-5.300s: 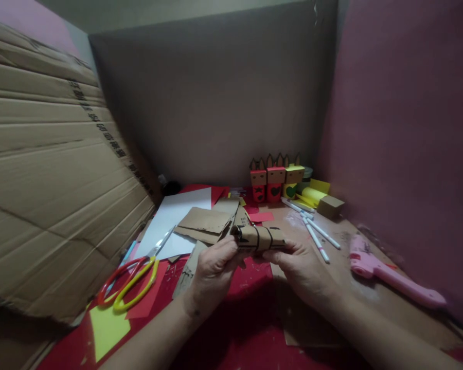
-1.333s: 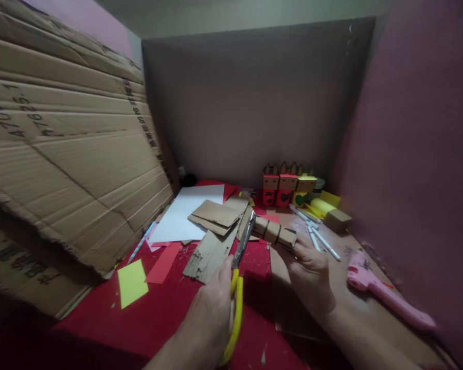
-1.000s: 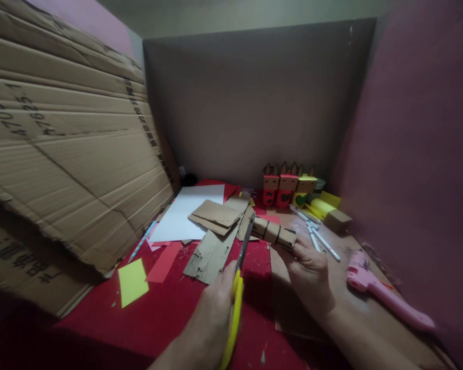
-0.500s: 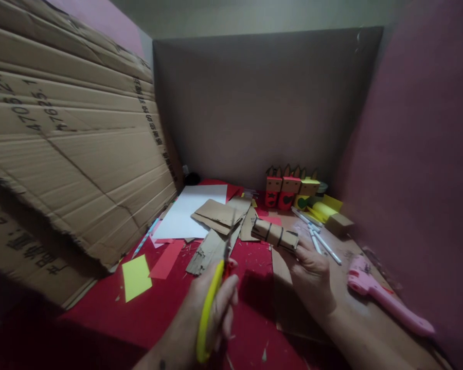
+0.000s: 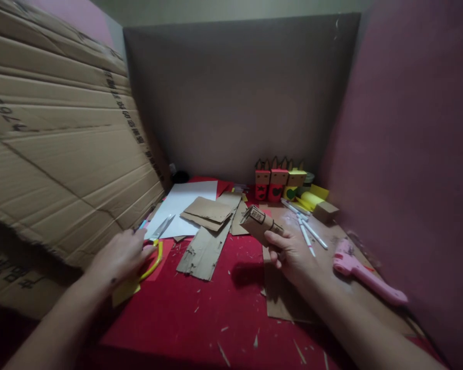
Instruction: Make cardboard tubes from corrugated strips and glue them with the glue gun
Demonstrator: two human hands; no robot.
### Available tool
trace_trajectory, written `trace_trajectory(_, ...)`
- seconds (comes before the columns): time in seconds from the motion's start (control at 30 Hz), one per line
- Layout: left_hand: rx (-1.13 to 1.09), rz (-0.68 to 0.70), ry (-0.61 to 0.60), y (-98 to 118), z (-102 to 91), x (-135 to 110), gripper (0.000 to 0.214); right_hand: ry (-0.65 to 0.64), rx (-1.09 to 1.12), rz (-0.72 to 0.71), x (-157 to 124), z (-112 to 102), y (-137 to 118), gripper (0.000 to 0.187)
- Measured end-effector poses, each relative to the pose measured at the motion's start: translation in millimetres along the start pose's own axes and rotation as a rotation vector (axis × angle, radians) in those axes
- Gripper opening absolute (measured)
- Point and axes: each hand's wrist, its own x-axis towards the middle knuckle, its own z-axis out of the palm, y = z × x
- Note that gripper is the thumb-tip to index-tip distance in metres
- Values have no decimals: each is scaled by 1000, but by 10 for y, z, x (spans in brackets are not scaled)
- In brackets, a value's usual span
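Observation:
My left hand (image 5: pixel 125 254) is at the left of the table, its fingers curled at the handles of yellow-handled scissors (image 5: pixel 153 262). The blades lie slightly apart over a white sheet of paper (image 5: pixel 187 198). Part of the grip is hidden behind the hand. A striped pencil or pen shows just past the fingertips. On the other side, my right hand (image 5: pixel 287 252) pinches a rolled piece of cardboard (image 5: pixel 260 223) with black print and lines, raised above the table. Flat cardboard pieces (image 5: pixel 208 211) and a cardboard strip (image 5: pixel 204 254) lie between the hands.
Three decorated cardboard figures (image 5: pixel 278 185) stand at the back. White markers (image 5: pixel 312 234), a yellow paper roll (image 5: pixel 312 200) and a pink glue gun (image 5: pixel 366 277) lie at right. A big cardboard sheet (image 5: pixel 69 139) leans at left. Scraps dot the red cloth (image 5: pixel 200 329).
My left hand has carried the scissors from the middle to the left, down beside the white paper. My right hand still holds the rolled cardboard, now turned somewhat. The view has shifted.

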Motion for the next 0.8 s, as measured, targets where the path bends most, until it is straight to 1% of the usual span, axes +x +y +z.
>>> trace_trajectory(0.03, 8, 62, 30, 127, -27, -36, 22, -10, 10, 9, 8, -3, 3, 27)
trace_trajectory(0.07, -83, 135, 67, 299, -54, -78, 27, -23, 16, 20, 10, -2, 4, 27)
trace_trajectory(0.1, -241, 203, 39, 504, -79, -122, 33, -37, 19, 32, 6, 2, 2, 27)
trace_trajectory(0.13, -430, 272, -40, 728, -98, -163, 35, -52, 18, 46, -4, 9, -2, 27)
trace_trajectory(0.17, -586, 322, -83, 953, -109, -194, 36, -66, 15, 59, -17, 18, -9, 27)
trace_trajectory(0.2, -660, 360, -96, 1162, -111, -211, 36, -84, 10, 74, -32, 27, -18, 27)
trace_trajectory(0.23, -687, 389, -76, 1342, -102, -214, 36, -105, 4, 88, -46, 34, -26, 28)
trace_trajectory(0.27, -730, 411, -37, 1485, -84, -202, 35, -126, -2, 101, -57, 39, -34, 27)
trace_trajectory(0.3, -781, 419, -56, 1590, -56, -178, 29, -141, -6, 108, -63, 41, -41, 27)
trace_trajectory(0.33, -834, 416, -101, 1657, -22, -147, 21, -152, -8, 112, -64, 40, -46, 26)
trace_trajectory(0.4, -931, 376, -217, 1712, 58, -81, 11, -157, -6, 111, -48, 26, -48, 23)
trace_trajectory(0.47, -1018, 298, -284, 1712, 142, -34, 12, -150, 12, 103, -13, 1, -43, 23)
trace_trajectory(0.53, -1116, 204, -282, 1702, 221, -18, 12, -135, 48, 86, 25, -31, -33, 25)
trace_trajectory(0.6, -1271, 96, -277, 1693, 298, -17, 13, -104, 91, 64, 53, -59, -23, 26)
trace_trajectory(0.67, -1426, 2, -299, 1679, 375, -13, 13, -78, 124, 48, 62, -69, -17, 27)
trace_trajectory(0.73, -1519, -49, -335, 1655, 446, 6, 16, -73, 140, 41, 48, -52, -19, 29)
trace_trajectory(0.8, -1543, -58, -373, 1624, 502, 34, 19, -75, 126, 34, 15, -10, -33, 31)
